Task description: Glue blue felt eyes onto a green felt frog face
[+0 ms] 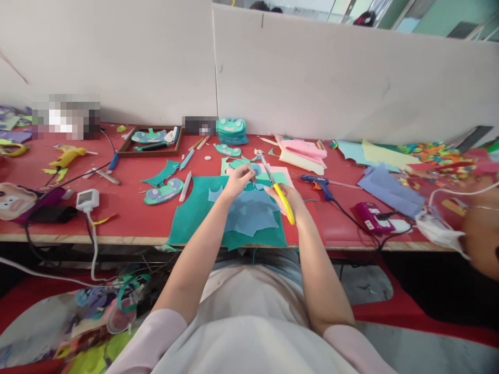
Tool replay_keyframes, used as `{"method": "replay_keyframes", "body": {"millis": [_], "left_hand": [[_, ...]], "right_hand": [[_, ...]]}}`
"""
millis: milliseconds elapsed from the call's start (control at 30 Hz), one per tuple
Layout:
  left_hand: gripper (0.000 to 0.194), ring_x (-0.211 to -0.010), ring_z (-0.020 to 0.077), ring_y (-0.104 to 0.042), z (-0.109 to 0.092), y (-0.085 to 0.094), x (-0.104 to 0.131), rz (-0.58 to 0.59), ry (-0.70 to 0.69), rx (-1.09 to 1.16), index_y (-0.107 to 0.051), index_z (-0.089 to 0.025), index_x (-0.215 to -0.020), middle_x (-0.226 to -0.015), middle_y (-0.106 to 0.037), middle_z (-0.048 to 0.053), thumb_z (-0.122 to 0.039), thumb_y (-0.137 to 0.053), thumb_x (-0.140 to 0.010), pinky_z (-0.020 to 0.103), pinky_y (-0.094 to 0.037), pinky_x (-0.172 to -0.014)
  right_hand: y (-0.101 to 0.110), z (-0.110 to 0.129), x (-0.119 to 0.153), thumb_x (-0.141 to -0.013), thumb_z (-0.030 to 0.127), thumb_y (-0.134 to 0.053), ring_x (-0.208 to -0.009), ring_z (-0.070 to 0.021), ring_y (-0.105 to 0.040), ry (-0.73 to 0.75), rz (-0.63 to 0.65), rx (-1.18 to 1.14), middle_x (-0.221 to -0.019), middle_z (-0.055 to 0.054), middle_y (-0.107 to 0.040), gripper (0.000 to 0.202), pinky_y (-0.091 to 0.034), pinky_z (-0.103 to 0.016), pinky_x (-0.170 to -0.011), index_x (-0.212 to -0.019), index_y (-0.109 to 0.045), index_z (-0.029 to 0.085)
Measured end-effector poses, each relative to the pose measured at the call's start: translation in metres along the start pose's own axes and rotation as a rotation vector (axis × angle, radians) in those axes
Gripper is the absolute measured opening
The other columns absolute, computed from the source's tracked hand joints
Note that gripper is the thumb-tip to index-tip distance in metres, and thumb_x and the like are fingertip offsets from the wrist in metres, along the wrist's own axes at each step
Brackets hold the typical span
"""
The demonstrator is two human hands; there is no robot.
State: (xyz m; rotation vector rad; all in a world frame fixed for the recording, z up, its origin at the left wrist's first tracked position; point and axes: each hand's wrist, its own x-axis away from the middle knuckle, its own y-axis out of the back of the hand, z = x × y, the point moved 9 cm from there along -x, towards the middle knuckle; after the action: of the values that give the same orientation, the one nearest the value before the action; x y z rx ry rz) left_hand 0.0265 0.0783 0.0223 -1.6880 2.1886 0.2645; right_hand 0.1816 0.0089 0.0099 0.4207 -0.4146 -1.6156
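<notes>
Blue felt scrap (255,179) (small) between left fingertips (249,176)

A long red-topped desk (343,228) with a pale wooden edge stands against plain white partition boards (312,78); above them, teal-framed glass panes (429,15); even, soft light.

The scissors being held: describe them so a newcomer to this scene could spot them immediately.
On the red table, find the big teal felt sheet at the near edge. Just above its right side, the right hand grips the scissors. They alone have bright yellow handles, with slim silver blades pointing away; the nearby glue gun is blue.
</notes>
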Motion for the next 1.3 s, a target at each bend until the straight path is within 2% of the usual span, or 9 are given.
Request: {"method": "replay_keyframes", "body": {"millis": [133, 267, 533, 667, 800, 900, 1000, 1100, 1300], "left_hand": [[0.02, -0.056, 0.0083, -0.052, -0.004, 0.001, -0.001, -0.027, -0.033, -0.043, -0.052, -0.018, -0.066, -0.058, -0.056, -0.003, -0.032, -0.059, -0.079, 0.022, -0.042, -0.059], [0.019, -0.056, 0.0081, -0.05, -0.006, 0.004, -0.002, -0.065, -0.056, -0.077, -0.053, -0.018, -0.066, -0.059, -0.056, -0.002, -0.031, -0.059, -0.079, 0.022, -0.04, -0.058], [0.018, -0.055, 0.0082, -0.049, -0.006, 0.004, -0.002, -0.077, -0.064, -0.113, -0.053, -0.018, -0.067, -0.059, -0.055, -0.002, -0.028, -0.058, -0.081, 0.022, -0.039, -0.056], [0.018, -0.055, 0.0082, -0.048, -0.007, 0.004, -0.002, -0.077, -0.067, -0.126, -0.053, -0.018, -0.066, -0.059, -0.055, -0.002, -0.027, -0.057, -0.081, 0.022, -0.038, -0.057], [0.018, -0.056, 0.0088, -0.048, -0.005, 0.004, -0.002, -0.073, -0.062, -0.136, -0.053, -0.018, -0.066, -0.059, -0.055, -0.002, -0.027, -0.057, -0.081, 0.022, -0.037, -0.057], [0.019, -0.057, 0.0089, -0.048, -0.003, 0.002, -0.001, -0.058, -0.062, -0.138, -0.053, -0.018, -0.066, -0.06, -0.055, -0.002, -0.028, -0.056, -0.082, 0.022, -0.037, -0.058], [0.018, -0.057, 0.0093, -0.048, 0.0, -0.001, 0.0, -0.027, -0.057, -0.137, -0.053, -0.018, -0.069, -0.061, -0.056, -0.002, -0.03, -0.055, -0.082, 0.022, -0.037, -0.058], [0.018, -0.057, 0.0096, -0.049, 0.003, -0.003, 0.001, -0.003, -0.051, -0.142, -0.052, -0.018, -0.07, -0.061, -0.055, -0.002, -0.031, -0.055, -0.082, 0.023, -0.038, -0.057], [0.019, -0.058, 0.0099, -0.05, 0.007, -0.001, 0.001, -0.016, -0.045, -0.193, -0.049, -0.018, -0.066, -0.06, -0.053, -0.003, -0.028, -0.057, -0.08, 0.023, -0.039, -0.058]], "right_hand": [[0.024, 0.003, -0.005, -0.071, 0.057, -0.059, -0.073, -0.0211, -0.059, 0.128, -0.184, 0.347, -0.079, -0.006, -0.064, 0.041, -0.042, -0.029, -0.062, -0.093, -0.063, 0.022], [0.03, -0.017, -0.009, -0.073, 0.048, -0.06, -0.092, -0.0284, -0.06, 0.066, -0.246, 0.521, -0.104, -0.013, -0.064, 0.046, -0.044, -0.035, -0.072, -0.11, -0.061, 0.021], [0.022, -0.031, -0.018, -0.079, 0.04, -0.053, -0.094, -0.0256, -0.061, 0.079, -0.258, 0.481, -0.104, -0.011, -0.065, 0.041, -0.046, -0.034, -0.076, -0.115, -0.058, 0.021], [0.015, -0.029, -0.019, -0.076, 0.035, -0.059, -0.095, -0.0271, -0.06, 0.07, -0.154, 0.586, -0.104, -0.014, -0.064, 0.045, -0.045, -0.036, -0.079, -0.118, -0.059, 0.019], [0.021, -0.015, -0.012, -0.075, 0.034, -0.062, -0.097, -0.03, -0.058, 0.089, -0.188, 0.626, -0.102, -0.014, -0.063, 0.031, -0.042, -0.042, -0.084, -0.102, -0.069, 0.021], [0.027, 0.018, -0.009, -0.08, 0.033, -0.056, -0.102, -0.0272, -0.056, 0.242, -0.323, 0.477, -0.105, -0.014, -0.062, 0.026, -0.04, -0.041, -0.091, -0.096, -0.07, 0.018], [0.012, 0.045, -0.017, -0.083, 0.043, -0.05, -0.092, -0.0199, -0.06, 0.363, -0.277, 0.065, -0.103, -0.01, -0.064, 0.034, -0.045, -0.033, -0.085, -0.098, -0.066, 0.017], [-0.01, 0.048, -0.031, -0.08, 0.051, -0.049, -0.087, -0.0176, -0.06, 0.305, -0.25, -0.214, -0.096, -0.008, -0.065, 0.041, -0.048, -0.029, -0.078, -0.097, -0.062, 0.016], [-0.032, 0.027, -0.036, -0.078, 0.049, -0.048, -0.083, -0.0161, -0.059, 0.248, -0.322, -0.372, -0.093, -0.007, -0.063, 0.034, -0.049, -0.028, -0.075, -0.091, -0.056, 0.018]]}}
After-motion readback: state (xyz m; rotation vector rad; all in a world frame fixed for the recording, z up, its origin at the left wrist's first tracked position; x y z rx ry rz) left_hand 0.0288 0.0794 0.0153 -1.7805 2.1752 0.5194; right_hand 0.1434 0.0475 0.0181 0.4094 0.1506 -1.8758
